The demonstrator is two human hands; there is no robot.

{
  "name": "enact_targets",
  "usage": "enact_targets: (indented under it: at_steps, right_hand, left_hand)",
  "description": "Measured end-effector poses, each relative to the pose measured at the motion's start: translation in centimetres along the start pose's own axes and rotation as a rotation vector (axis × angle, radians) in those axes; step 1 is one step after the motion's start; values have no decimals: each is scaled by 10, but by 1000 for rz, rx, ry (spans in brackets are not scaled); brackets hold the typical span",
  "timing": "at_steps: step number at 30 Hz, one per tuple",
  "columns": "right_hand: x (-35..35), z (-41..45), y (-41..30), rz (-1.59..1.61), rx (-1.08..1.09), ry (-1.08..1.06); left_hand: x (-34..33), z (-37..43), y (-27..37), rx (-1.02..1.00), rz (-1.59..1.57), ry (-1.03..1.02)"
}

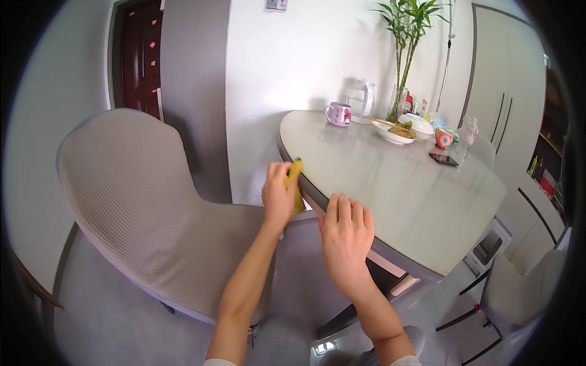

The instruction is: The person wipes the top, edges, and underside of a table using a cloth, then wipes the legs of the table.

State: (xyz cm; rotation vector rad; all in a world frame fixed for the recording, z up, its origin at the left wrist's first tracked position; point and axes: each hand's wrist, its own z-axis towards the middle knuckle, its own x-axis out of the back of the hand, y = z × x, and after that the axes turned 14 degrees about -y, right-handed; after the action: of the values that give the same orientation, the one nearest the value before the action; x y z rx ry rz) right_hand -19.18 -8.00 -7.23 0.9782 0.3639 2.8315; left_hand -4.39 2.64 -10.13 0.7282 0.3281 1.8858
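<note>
My left hand [278,194] grips a yellow cloth [296,183] against the dark rim of the table's left edge. The cloth is slightly blurred, and part of it hangs below the rim. Nearer to me, my right hand [346,228] lies over the front edge of the glossy light tabletop [389,192], fingers on top and thumb at the side; no object shows in it. Farther back on the table are a lilac mug [339,114] and a white dish [394,133] with food and chopsticks across it.
A fabric-covered chair [151,206] stands close at the left. On the table are also a glass pitcher [360,100], a covered bowl [417,126], a phone [443,159], a red cup [444,137], a glass bottle [468,137] and tall bamboo stems [405,68]. Another chair [517,293] stands at the right.
</note>
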Motion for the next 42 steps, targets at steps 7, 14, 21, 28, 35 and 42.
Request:
enact_targets:
  at_steps: [7, 14, 21, 28, 35, 42]
  right_hand:
    - [-15, 5, -3, -110, -6, 129]
    - [-19, 1, 8, -121, -12, 157]
    - [-17, 3, -3, -57, -22, 113]
    - [-11, 0, -1, -64, -18, 120]
    - [18, -29, 16, 16, -44, -35]
    - [58, -75, 25, 55, -195, -99]
  left_hand:
    - [3, 21, -11, 61, -10, 8]
    - [-13, -26, 31, -107, -184, 7]
    - [-9, 14, -14, 60, -40, 59]
    - [1, -31, 30, -148, -148, -6]
    - [-11, -55, 71, -193, -147, -18]
    - [2, -26, 35, -30, -3, 39]
